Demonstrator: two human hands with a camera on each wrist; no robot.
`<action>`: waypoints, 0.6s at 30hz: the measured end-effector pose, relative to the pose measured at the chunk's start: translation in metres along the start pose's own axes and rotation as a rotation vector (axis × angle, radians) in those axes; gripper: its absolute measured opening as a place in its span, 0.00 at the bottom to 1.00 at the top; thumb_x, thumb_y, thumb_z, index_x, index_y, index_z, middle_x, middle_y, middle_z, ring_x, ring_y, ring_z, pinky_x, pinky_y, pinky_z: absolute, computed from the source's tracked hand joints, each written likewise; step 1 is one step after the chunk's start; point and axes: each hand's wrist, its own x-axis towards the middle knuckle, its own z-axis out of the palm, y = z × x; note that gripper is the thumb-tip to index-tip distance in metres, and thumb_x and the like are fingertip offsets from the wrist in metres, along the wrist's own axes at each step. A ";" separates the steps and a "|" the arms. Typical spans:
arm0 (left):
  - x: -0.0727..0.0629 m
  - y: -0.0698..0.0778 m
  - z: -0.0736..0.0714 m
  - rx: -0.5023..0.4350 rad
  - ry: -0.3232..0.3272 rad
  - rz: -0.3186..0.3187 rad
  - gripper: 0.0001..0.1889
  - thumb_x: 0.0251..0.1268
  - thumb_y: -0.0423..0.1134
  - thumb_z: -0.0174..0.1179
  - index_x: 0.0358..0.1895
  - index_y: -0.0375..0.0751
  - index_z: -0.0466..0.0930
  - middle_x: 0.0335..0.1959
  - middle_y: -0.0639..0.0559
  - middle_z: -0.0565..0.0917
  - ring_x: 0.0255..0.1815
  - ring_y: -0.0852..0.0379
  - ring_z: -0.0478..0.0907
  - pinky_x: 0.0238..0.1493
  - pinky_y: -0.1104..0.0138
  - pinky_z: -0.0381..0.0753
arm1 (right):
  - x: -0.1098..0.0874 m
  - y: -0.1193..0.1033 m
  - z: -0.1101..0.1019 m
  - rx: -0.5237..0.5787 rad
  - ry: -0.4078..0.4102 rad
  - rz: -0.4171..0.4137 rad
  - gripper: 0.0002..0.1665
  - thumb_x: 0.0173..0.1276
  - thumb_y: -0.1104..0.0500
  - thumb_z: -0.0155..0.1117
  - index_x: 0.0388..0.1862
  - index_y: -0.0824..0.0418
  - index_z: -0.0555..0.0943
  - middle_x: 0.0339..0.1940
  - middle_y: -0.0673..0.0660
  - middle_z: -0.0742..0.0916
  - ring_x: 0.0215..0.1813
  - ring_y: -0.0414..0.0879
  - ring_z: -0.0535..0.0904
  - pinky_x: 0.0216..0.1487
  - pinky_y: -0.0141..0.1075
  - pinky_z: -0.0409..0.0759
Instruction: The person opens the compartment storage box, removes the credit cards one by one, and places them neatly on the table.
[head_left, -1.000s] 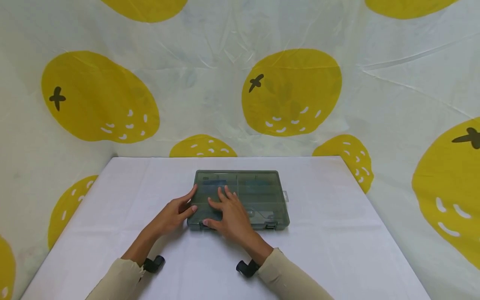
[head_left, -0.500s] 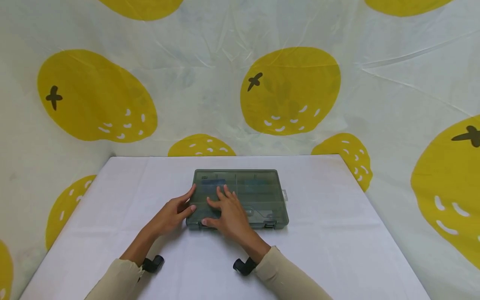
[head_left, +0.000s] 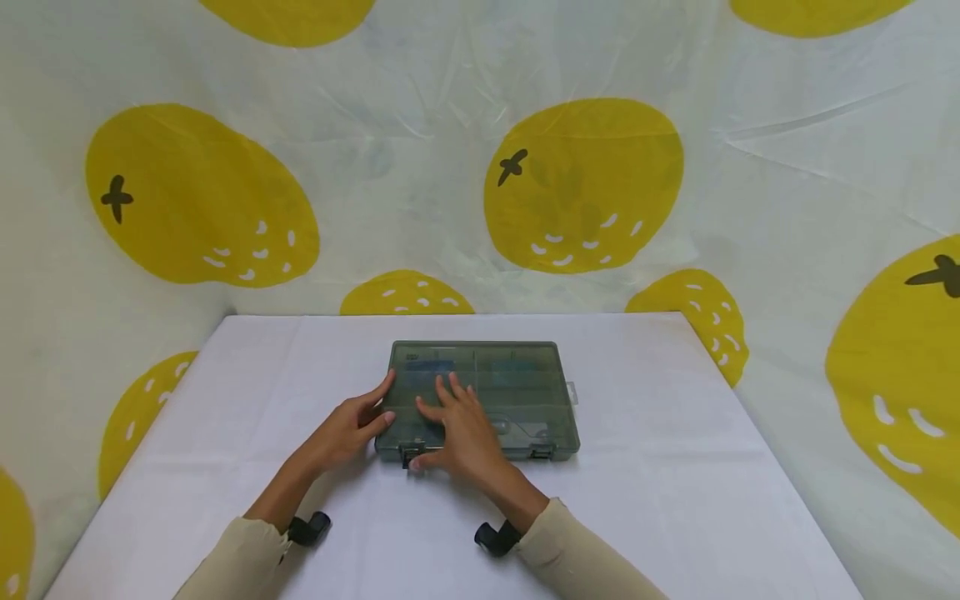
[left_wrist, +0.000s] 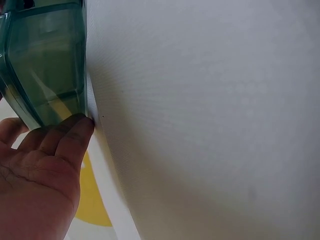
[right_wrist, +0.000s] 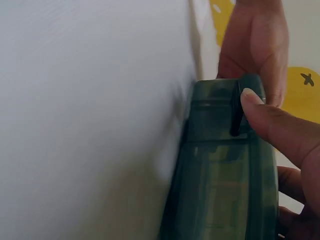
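A translucent green compartment box point(head_left: 525, 392) lies flat on the table, its lid down. At its left end, my left hand point(head_left: 345, 429) holds the edge, thumb over the lid and fingers against the side wall, as the left wrist view shows. The fingers of my right hand point(head_left: 468, 437) are spread straight over the lid's left half. Its thumb touches the left front latch point(right_wrist: 238, 112), which is swung outward from the box. The right front latch point(head_left: 541, 452) lies against the front wall. Inside, a blue item point(head_left: 430, 367) and a teal one show dimly through the lid.
A white cloth point(head_left: 675, 467) covers the table. A clear hanging tab point(head_left: 572, 392) sticks out from the box's right side. Behind the table hangs a pale sheet point(head_left: 420, 192) printed with big yellow fruit. Each wrist wears a small black camera point(head_left: 309, 527).
My right thumb has moved slightly down and right, and the left front latch has swung outward, away from the box. The left hand and the box have stayed in place.
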 end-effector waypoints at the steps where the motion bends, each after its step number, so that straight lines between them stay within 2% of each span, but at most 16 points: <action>1: 0.000 0.000 0.000 0.000 -0.001 -0.001 0.38 0.85 0.37 0.55 0.87 0.38 0.45 0.88 0.39 0.48 0.83 0.34 0.59 0.77 0.43 0.67 | -0.001 0.001 0.000 -0.011 -0.007 -0.009 0.58 0.51 0.39 0.88 0.79 0.51 0.74 0.87 0.64 0.63 0.90 0.60 0.50 0.88 0.57 0.54; 6: -0.001 0.000 0.000 -0.002 -0.006 -0.004 0.38 0.85 0.37 0.55 0.87 0.38 0.45 0.88 0.39 0.48 0.83 0.34 0.59 0.76 0.43 0.67 | -0.004 0.004 0.004 -0.064 0.008 -0.039 0.58 0.52 0.39 0.87 0.81 0.49 0.72 0.87 0.63 0.64 0.90 0.58 0.51 0.88 0.57 0.56; 14: -0.001 0.000 -0.001 0.014 0.007 -0.001 0.39 0.84 0.39 0.57 0.87 0.39 0.46 0.88 0.39 0.50 0.83 0.34 0.60 0.77 0.43 0.68 | -0.009 0.004 0.015 -0.272 0.131 -0.096 0.56 0.53 0.38 0.86 0.80 0.47 0.74 0.83 0.59 0.71 0.87 0.57 0.61 0.85 0.52 0.64; 18: -0.001 -0.001 -0.001 0.016 0.005 0.007 0.39 0.84 0.39 0.57 0.87 0.38 0.46 0.88 0.39 0.50 0.83 0.34 0.61 0.76 0.45 0.69 | -0.010 0.005 0.016 -0.331 0.141 -0.117 0.55 0.56 0.37 0.84 0.80 0.46 0.73 0.83 0.58 0.72 0.87 0.56 0.62 0.85 0.51 0.65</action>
